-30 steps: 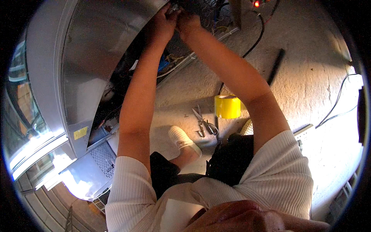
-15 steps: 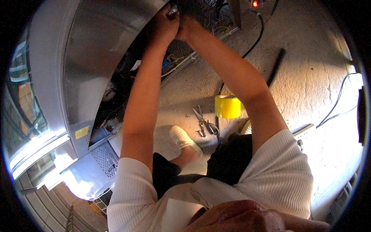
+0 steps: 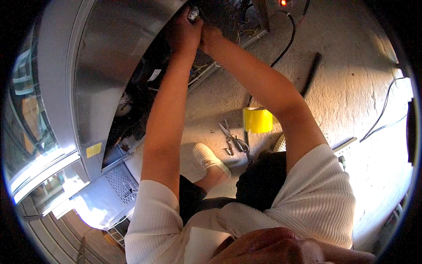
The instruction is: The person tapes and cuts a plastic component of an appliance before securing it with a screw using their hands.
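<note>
Both arms reach up into the dark opening under a large metal cabinet [image 3: 118, 57]. My left hand [image 3: 185, 33] is closed, with a shiny, crumpled-looking silvery piece [image 3: 193, 14] showing at its fingers; its exact kind is too small to make out. Right beside it, my right hand [image 3: 212, 38] touches or nearly touches the left one. Its fingers are lost in shadow and behind the left hand, so what it holds is hidden. Loose thin wires [image 3: 239, 26] hang in the dark to the right of the hands.
On the floor lie scissors [image 3: 233, 137], a yellow tape roll [image 3: 258, 120] and a black tube [image 3: 311, 75]. A black cable [image 3: 288, 46] runs from near a red light [image 3: 283, 2]. A power strip [image 3: 345, 152] sits at right, a perforated metal box [image 3: 112, 193] at lower left.
The view has shifted slightly. Both hands stay together at the cabinet opening, and the silvery piece at my left fingers shows a little more clearly.
</note>
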`<state>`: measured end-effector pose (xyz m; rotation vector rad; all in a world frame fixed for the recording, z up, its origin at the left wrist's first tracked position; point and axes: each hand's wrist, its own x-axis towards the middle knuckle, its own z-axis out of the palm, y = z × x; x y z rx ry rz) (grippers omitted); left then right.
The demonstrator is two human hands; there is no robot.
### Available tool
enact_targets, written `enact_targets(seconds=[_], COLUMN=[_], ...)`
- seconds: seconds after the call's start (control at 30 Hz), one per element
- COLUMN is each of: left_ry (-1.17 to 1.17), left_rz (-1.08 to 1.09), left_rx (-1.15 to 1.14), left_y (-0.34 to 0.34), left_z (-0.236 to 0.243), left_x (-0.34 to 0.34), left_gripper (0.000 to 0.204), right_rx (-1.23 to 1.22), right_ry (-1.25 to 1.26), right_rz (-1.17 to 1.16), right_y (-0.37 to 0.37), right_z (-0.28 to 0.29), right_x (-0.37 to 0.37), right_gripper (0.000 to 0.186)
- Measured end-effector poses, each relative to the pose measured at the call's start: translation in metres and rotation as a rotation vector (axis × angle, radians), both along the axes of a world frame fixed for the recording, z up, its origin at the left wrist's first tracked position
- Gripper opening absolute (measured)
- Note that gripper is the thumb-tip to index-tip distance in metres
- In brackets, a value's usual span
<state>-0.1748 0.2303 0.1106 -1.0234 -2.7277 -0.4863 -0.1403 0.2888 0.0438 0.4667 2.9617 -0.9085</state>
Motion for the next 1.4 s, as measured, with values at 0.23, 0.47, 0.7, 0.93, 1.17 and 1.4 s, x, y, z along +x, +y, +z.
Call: enact_targets(seconds=[0.23,0.47,0.7,0.93,1.17,1.4], left_ry=[0.255,0.072,-0.174,-0.542,-0.146,0.117], left_rz=[0.0,-0.06,-0.17,-0.333,-0.139,-0.061], left_rx=[-0.073,-0.035,-0.069,0.179,0.084,0.041], left_y=[-0.002,-0.012,0.004,-0.003,-0.022,-0.015], left_z=[-0.008,-0.019,0.024,0.009,0.032,0.014], left_x=[0.0,-0.02,0.012,-0.021,0.011,0.016], left_gripper=[0.048,0.046,0.059,0.073,0.065,0.044], right_rx=[-0.254,-1.634,-1.991,-2.169,-1.862,-1.439], right_ry=[0.353,0.466,0.389,0.22,0.229,0.294], right_rz=[-0.366,-0.137,-0.254,-0.146,-0.086,-0.073], right_y=[0.015,0.054,0.063,0.087,0.092,0.085], right_z=[-0.012,-0.037,-0.063,-0.053,-0.026,0.003], right_x=[0.015,0.002,-0.039,-0.015,-0.013,-0.034], right_gripper=[0.025,0.017,0.02,0.033,0.03,0.028])
